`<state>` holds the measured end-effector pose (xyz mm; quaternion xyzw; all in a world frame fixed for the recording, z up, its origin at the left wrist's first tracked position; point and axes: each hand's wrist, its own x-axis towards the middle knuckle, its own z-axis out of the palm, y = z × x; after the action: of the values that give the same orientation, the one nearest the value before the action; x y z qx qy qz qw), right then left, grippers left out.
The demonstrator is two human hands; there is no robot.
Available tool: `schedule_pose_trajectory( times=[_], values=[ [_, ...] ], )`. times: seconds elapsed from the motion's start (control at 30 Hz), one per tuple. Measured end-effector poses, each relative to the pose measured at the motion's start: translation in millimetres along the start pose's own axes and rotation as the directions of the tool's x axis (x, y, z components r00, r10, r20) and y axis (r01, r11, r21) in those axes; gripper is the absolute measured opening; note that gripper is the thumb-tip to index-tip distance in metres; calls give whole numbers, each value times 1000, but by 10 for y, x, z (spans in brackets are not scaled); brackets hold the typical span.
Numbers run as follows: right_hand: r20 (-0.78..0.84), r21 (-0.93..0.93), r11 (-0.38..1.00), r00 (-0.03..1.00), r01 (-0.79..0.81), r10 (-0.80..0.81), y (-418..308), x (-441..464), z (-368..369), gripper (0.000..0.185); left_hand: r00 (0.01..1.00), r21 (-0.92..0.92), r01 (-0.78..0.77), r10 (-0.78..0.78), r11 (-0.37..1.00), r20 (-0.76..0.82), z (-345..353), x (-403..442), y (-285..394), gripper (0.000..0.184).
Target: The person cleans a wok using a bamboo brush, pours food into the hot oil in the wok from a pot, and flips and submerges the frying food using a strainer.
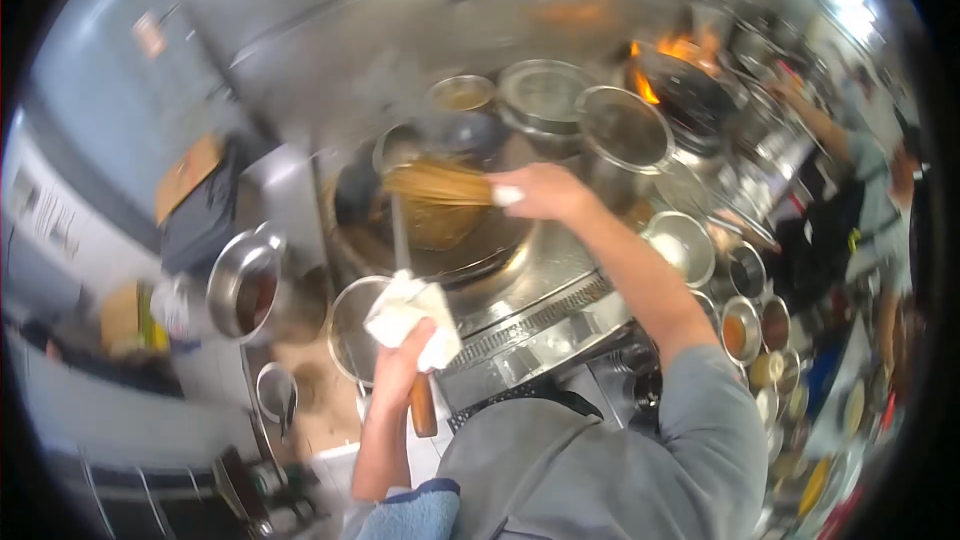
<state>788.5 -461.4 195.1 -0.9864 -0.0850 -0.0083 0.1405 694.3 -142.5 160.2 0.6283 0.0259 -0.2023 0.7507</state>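
Observation:
My right hand (545, 192) is closed around the end of a bamboo wok brush (435, 183), whose bristles reach over the wok (510, 250). Brownish liquid (440, 227) lies in the wok below the bristles. My left hand (402, 355) grips a folded white cloth (415, 315) at the wok's near edge, together with a long ladle (401, 230). The ladle's wooden handle (423, 408) sticks out below the hand, and its round bowl (400, 145) is at the wok's far side. The cloth hides part of the grip.
Flames (645, 75) rise around another wok (685, 90) at the back right. Strainers (628, 130) and pots stand beside the stove. A metal pot (245, 285) sits at left. Several seasoning containers (740, 330) line the right. A co-worker's arm (815, 120) reaches in at far right.

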Motion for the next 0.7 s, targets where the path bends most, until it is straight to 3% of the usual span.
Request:
schedule_pose_trajectory(
  times=[0.07,0.1,0.13,0.17,0.27,0.33,0.4,0.47,0.5,0.53,0.6,0.63,0.67,0.7],
  values=[
    [-135,-78,996,991,-35,24,110,-97,-145,61,986,66,-152,146,986,79,-110,-31,-28,48],
    [-224,2,1000,974,22,-21,240,-159,-317,62,972,146,-231,222,962,72,-198,2,-89,46],
    [-219,50,997,973,-64,73,141,-268,-640,63,954,229,-300,291,926,73,-302,44,-189,44],
    [-313,74,996,946,-59,79,124,-376,-858,61,932,312,-360,352,879,82,-387,54,-247,42],
    [-479,97,995,877,16,32,1,-487,-1303,63,875,839,-329,473,433,99,-617,56,-79,42],
    [-450,190,980,892,61,31,-161,-427,-1432,65,904,899,-189,428,394,2,-789,12,-34,56],
    [-239,215,975,971,60,-7,-243,-309,-1487,66,920,958,-43,384,285,-73,-980,-121,110,61],
    [-26,218,972,996,87,-83,-224,-125,-1369,67,887,976,20,446,216,-117,-1309,-219,179,63],
    [93,152,972,976,182,-197,-270,9,-1220,63,879,981,65,455,183,-143,-1483,-264,252,62],
    [242,134,983,958,124,-154,-261,173,-968,64,870,982,111,463,153,-171,-1665,-314,324,61],
    [543,-79,984,835,158,-90,-372,640,-339,68,857,978,136,476,156,-196,-1882,-473,567,59],
    [470,-113,973,874,199,-124,-296,925,47,68,858,976,161,467,148,-212,-2014,-477,600,58],
    [454,-7,989,881,-148,135,-720,1033,-8,67,862,972,185,452,142,-230,-2164,-476,587,58],
    [286,152,975,951,-161,113,-516,1282,385,65,865,961,232,420,153,-276,-2254,-456,569,57]
  ],
)
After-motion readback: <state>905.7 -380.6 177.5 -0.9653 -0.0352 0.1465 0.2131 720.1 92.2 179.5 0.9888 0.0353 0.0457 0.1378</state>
